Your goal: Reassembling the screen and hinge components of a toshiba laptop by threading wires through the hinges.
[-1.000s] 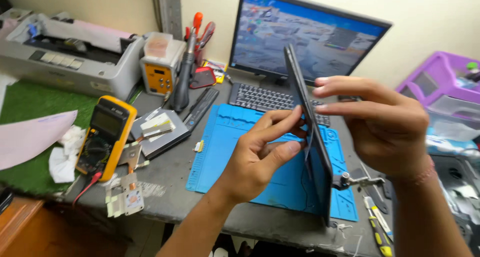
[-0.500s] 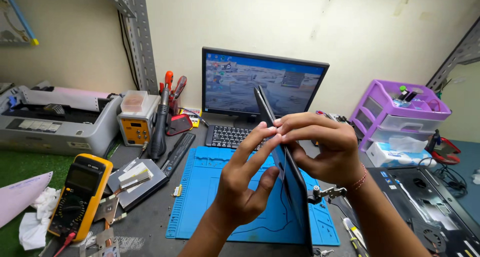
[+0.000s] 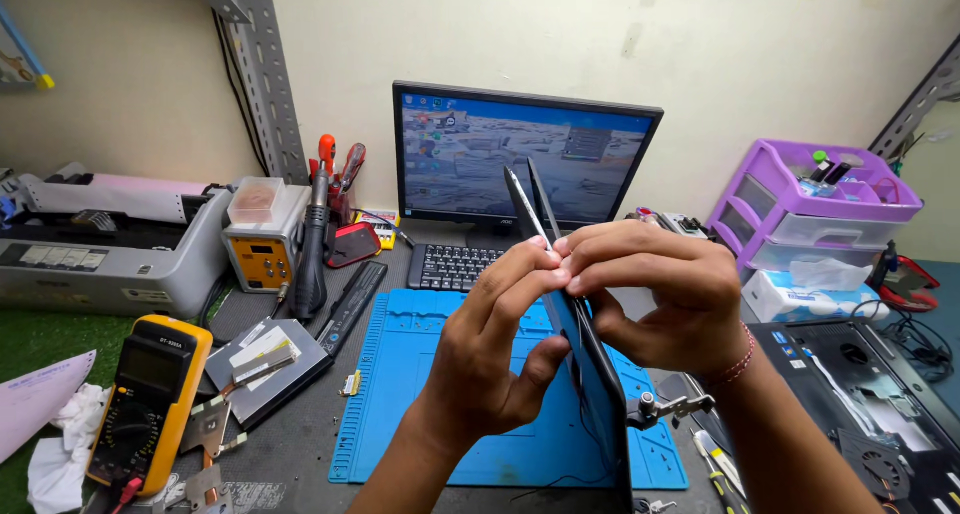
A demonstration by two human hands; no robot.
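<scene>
A thin dark laptop screen panel (image 3: 590, 374) stands on edge above the blue work mat (image 3: 400, 374), with a metal hinge (image 3: 668, 406) sticking out at its lower right. My left hand (image 3: 490, 359) pinches the panel's upper edge from the left, thumb underneath. My right hand (image 3: 655, 294) grips the same edge from the right, fingertips meeting those of the left. The top of the panel (image 3: 525, 199) looks split into two thin layers.
A monitor (image 3: 520, 154) and keyboard (image 3: 450, 266) stand behind the mat. A yellow multimeter (image 3: 150, 394), a soldering station (image 3: 262, 236) and a grey printer (image 3: 100, 254) lie to the left. Purple drawers (image 3: 810, 204), tissues (image 3: 810, 289) and an opened laptop base (image 3: 870, 404) are to the right.
The view has tilted up, showing more wall and monitor. Both hands have drawn together on the panel's edge, and the panel now stands more upright.
</scene>
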